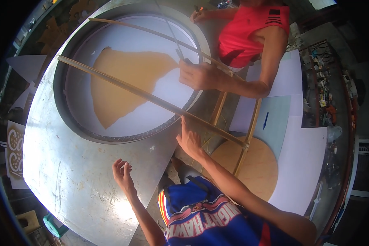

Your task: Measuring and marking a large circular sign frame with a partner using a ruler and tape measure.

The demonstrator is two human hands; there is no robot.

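Tabletop of grey metal (pixel 74 176) bears a round rimmed panel (pixel 59 90). Across the panel reaches a wooden frame (pixel 151 98), long axis running far left to near right. Nearer to it, the right hand (pixel 190 141) extends its index finger (pixel 183 124) toward the near bar (pixel 209 125), contact uncertain; the left hand (pixel 123 174) hangs leftward and farther back, empty, fingers loosely curled. Frame lies ahead of both.

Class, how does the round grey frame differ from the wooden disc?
The frame looks larger than the disc. The frame has a raised grey wall; the disc looks flat and light brown. The frame surrounds a tan patch; the disc looks plain. Both are round, with bars crossing them.
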